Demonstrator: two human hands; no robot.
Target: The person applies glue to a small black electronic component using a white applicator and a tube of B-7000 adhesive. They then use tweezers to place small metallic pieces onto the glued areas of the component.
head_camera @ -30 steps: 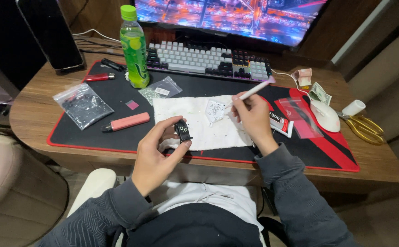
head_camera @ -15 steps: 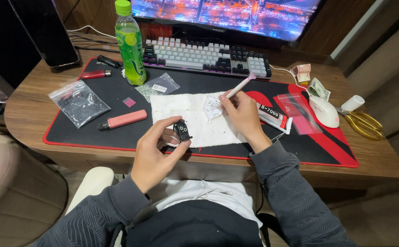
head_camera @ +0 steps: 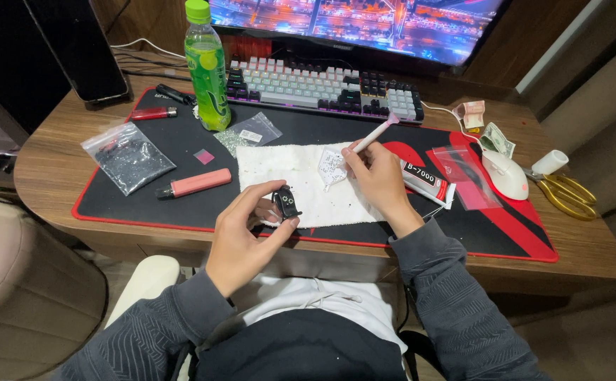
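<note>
Left hand (head_camera: 241,236) pinches black key fob (head_camera: 286,203) steady; right hand (head_camera: 378,176) grips pink-tipped pen (head_camera: 373,134), tip over white cloth (head_camera: 286,180).

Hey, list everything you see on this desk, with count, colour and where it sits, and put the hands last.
bottle: 1, green, back left of mat
keyboard: 1, white and dark keys, before the monitor
monitor: 1, lit, at back
lighter: 1, red, mat's left corner
glitter bag: 1, clear, left edge
pink marker: 1, mat left
white cloth: 1, mat centre
glue tube: 1, white and black, right of cloth
mouse: 1, white, right
scissors: 1, yellow, far right
left hand: holds small black object
right hand: holds pink-tipped white stick
</note>
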